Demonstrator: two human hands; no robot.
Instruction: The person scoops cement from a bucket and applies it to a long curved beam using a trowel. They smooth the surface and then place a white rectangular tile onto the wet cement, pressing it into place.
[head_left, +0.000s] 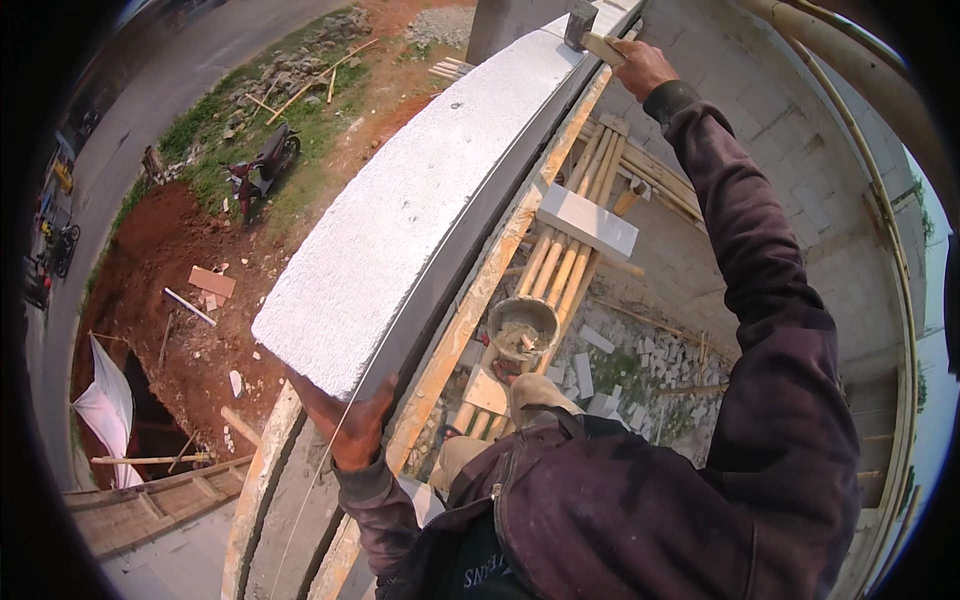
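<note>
A long white aerated concrete block (390, 215) lies along the top of the wall, its pitted upper face in sunlight. My left hand (350, 425) grips its near end, thumb on the right side and fingers partly hidden on the left. In my outstretched right hand (643, 70) is the wooden handle of a hammer (580, 27). The dark hammer head is over the far end of the block; I cannot tell whether it touches. A thin string (420, 280) runs along the block's right edge and past my left hand.
Wooden boards (500, 255) line the wall's right side. On the bamboo platform (560, 270) are a loose white block (587, 222) and a bucket of mortar (523, 328). Rubble (650, 370) lies below right. Far down on the left are a motorbike (268, 168) and a dug pit (155, 400).
</note>
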